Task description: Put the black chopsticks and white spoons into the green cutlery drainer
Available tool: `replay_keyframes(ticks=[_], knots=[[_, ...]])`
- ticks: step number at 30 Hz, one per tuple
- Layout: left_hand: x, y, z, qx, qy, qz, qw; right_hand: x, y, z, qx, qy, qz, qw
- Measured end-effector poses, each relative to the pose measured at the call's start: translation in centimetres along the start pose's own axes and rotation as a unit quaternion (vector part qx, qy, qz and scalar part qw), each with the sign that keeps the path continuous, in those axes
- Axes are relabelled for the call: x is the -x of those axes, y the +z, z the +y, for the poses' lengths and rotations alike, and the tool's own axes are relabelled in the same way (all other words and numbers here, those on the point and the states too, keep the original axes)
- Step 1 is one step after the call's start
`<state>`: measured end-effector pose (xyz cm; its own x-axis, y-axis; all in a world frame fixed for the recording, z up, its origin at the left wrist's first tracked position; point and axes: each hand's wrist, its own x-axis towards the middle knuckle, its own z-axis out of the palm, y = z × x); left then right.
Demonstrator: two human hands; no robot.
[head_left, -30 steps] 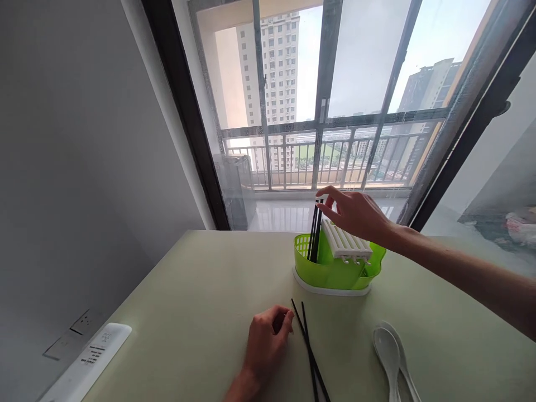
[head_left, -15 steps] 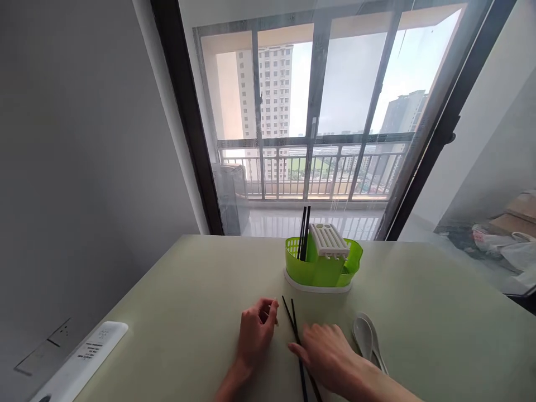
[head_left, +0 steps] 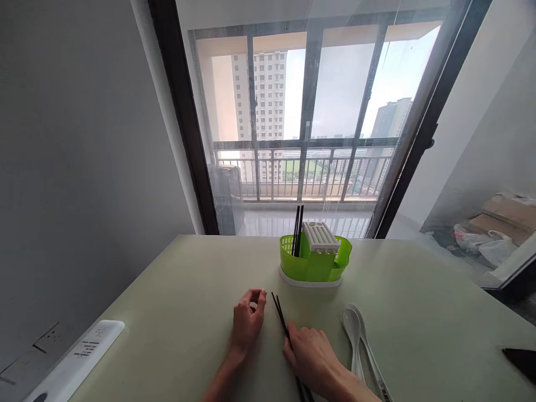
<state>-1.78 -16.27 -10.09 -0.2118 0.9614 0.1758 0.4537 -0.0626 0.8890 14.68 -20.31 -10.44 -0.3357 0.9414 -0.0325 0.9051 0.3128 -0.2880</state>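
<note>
Since the earlier frames the right hand (head_left: 312, 354) has left the green holder (head_left: 312, 265) at the centre of the frame and come down onto the pair of black chopsticks (head_left: 280, 312) lying on the bench (head_left: 419, 329) in the lower centre. Its fingers lie over the middle of the sticks; whether its grip has closed on them cannot be told. The free ends of the sticks point up and left toward the holder.

The left hand (head_left: 247, 324) rests on the bench just left of the sticks, loosely curled, its grip empty.

Another pair of black chopsticks (head_left: 297, 231) stands upright in the holder's left compartment, beside a white slotted insert (head_left: 320, 235). Two white spoons (head_left: 355, 335) lie nested just right of the right hand. A white power strip (head_left: 75, 360) sits in the lower left corner.
</note>
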Motion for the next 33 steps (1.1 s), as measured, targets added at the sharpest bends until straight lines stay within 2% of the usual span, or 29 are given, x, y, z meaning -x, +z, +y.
replay_keyframes(ticks=[2,4,6,9,11,13,19,24,28,33], knots=[[-0.2,-0.1,-0.1,0.022,-0.012,0.002,1.000,0.2,0.6,0.6,-0.042,-0.005,0.014,0.999],[-0.2,-0.1,-0.1,0.059,-0.019,-0.024,0.998,0.3,1.3,1.2,-0.109,-0.020,0.020,0.994],[-0.1,0.0,-0.1,0.112,-0.028,-0.093,0.989,0.4,1.9,1.7,-0.187,-0.042,0.030,0.981],[0.3,0.3,0.2,0.197,-0.066,-0.235,0.950,0.4,2.6,2.3,-0.276,-0.075,0.051,0.957],[0.5,0.5,0.5,0.239,-0.089,-0.284,0.924,0.4,2.9,2.5,-0.307,-0.095,0.063,0.945],[0.6,0.4,0.9,0.260,-0.102,-0.285,0.917,0.5,3.3,2.6,-0.316,-0.102,0.073,0.940],[0.3,-0.2,1.8,0.254,-0.144,-0.240,0.926,0.6,5.3,1.9,-0.257,-0.086,0.136,0.953],[0.3,-0.2,1.7,0.271,-0.158,-0.218,0.924,0.6,6.4,1.6,-0.241,-0.078,0.129,0.959],[0.1,0.0,1.5,0.277,-0.173,-0.213,0.921,0.6,6.2,1.7,-0.225,-0.068,0.126,0.964],[-0.2,0.3,1.3,0.270,-0.185,-0.217,0.920,0.6,4.5,2.0,-0.245,-0.097,0.108,0.959]])
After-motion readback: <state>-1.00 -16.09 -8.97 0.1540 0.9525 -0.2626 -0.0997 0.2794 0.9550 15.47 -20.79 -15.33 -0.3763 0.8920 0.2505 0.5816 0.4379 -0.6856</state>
